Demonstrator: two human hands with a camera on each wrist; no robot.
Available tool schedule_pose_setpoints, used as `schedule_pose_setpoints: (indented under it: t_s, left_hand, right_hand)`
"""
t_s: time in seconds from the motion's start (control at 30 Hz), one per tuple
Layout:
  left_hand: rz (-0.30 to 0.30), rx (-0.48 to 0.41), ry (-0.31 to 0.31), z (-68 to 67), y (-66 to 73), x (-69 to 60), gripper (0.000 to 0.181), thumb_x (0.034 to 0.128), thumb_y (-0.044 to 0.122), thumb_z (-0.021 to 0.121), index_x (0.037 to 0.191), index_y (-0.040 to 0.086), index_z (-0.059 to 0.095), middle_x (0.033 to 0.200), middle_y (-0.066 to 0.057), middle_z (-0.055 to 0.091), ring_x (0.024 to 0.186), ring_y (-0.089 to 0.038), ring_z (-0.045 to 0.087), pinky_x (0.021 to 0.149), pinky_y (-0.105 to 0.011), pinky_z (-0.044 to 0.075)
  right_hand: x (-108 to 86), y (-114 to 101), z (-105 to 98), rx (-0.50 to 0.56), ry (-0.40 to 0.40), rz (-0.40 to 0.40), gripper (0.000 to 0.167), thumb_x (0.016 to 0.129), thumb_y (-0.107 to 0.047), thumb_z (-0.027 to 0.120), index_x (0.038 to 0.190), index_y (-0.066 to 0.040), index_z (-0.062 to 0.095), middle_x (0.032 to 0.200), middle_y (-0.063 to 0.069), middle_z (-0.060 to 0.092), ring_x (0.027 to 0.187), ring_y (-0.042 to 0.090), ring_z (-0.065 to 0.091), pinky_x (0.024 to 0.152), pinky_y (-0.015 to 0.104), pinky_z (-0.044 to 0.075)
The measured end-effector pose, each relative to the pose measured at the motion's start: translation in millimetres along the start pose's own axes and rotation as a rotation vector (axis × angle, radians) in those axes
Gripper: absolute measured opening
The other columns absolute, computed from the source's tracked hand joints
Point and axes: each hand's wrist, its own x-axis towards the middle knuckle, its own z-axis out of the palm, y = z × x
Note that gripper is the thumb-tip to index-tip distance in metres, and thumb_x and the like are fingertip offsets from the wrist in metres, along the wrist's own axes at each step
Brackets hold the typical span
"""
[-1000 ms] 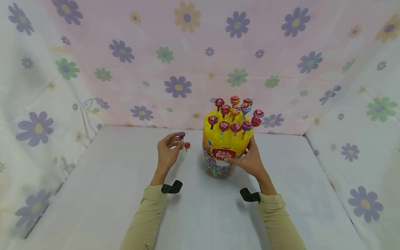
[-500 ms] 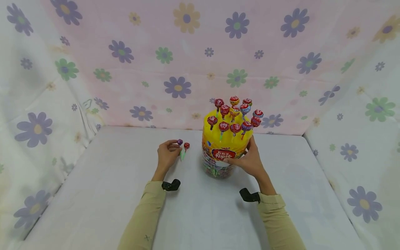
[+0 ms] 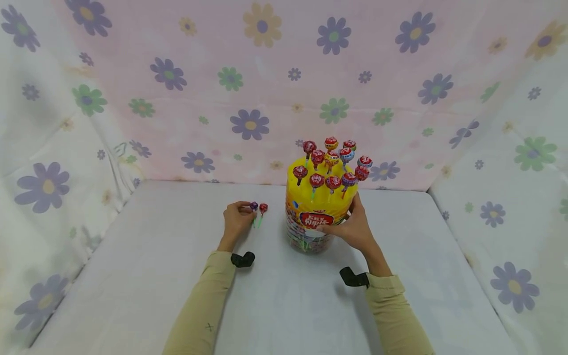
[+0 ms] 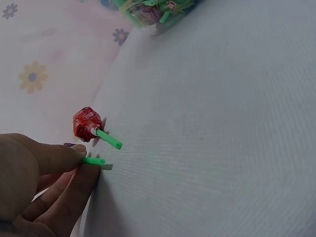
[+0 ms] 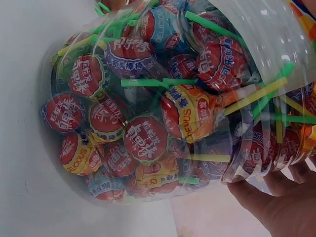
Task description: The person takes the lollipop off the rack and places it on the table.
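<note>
My left hand pinches a purple-wrapped lollipop low over the white table. In the left wrist view its green stick pokes out between thumb and fingers, while its head is mostly hidden. Just beside it, a red-wrapped lollipop with a green stick lies on the table. A clear jar with a yellow top stands upright to the right. My right hand grips the jar's right side, thumb across the front. Several wrapped lollipops stick up from the top; many more fill the jar.
White cloth covers the table. Flower-patterned fabric walls rise at the back and both sides. A black wrist camera sits on the left wrist, another black camera on the right.
My left hand has come down toward me, bringing the purple lollipop level with the red one, close on its left. My right hand and the jar have stayed in place.
</note>
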Motion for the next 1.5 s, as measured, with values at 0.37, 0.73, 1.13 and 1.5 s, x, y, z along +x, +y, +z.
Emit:
schedule_pose_setpoints:
  t_s: [0.37, 0.73, 1.13, 1.5]
  left_hand:
    - [0.1, 0.056, 0.027, 4.6, 5.1, -4.7, 0.032, 0.0833, -0.006, 0.075, 0.115, -0.01, 0.069, 0.092, -0.026, 0.072, 0.084, -0.037, 0.073, 0.079, -0.049, 0.06]
    - [0.107, 0.045, 0.036, 4.8, 0.9, -6.4, 0.036, 0.0847, -0.003, 0.078, 0.119, -0.01, 0.067, 0.098, -0.026, 0.073, 0.089, -0.038, 0.072, 0.082, -0.049, 0.06]
    - [0.181, 0.051, 0.024, -10.5, 20.3, -13.2, 0.031, 0.0883, -0.001, 0.075, 0.118, -0.008, 0.069, 0.098, -0.024, 0.074, 0.088, -0.037, 0.072, 0.08, -0.05, 0.061]
    - [0.35, -0.111, -0.054, -20.6, 56.8, -30.9, 0.033, 0.0907, 0.0, 0.074, 0.123, -0.002, 0.069, 0.105, -0.023, 0.073, 0.093, -0.034, 0.073, 0.081, -0.041, 0.062]
  right_hand:
    - [-2.3, -0.8, 2.5, 0.005, 0.007, 0.019, 0.092, 0.077, -0.007, 0.089, 0.149, -0.018, 0.033, 0.14, 0.009, 0.053, 0.132, 0.028, 0.05, 0.111, 0.059, 0.044]
    - [-1.8, 0.4, 1.7, 0.004, 0.005, 0.019, 0.093, 0.076, -0.007, 0.089, 0.15, -0.017, 0.033, 0.141, 0.01, 0.053, 0.132, 0.029, 0.05, 0.111, 0.059, 0.043]
    - [-1.6, 0.4, 1.4, -0.002, 0.005, 0.027, 0.094, 0.076, -0.005, 0.089, 0.15, -0.017, 0.033, 0.142, 0.011, 0.053, 0.133, 0.03, 0.05, 0.111, 0.059, 0.044]
    - [-1.8, 1.5, 1.5, -0.002, 0.003, 0.018, 0.091, 0.077, -0.009, 0.089, 0.148, -0.015, 0.033, 0.14, 0.01, 0.053, 0.131, 0.029, 0.05, 0.111, 0.06, 0.043]
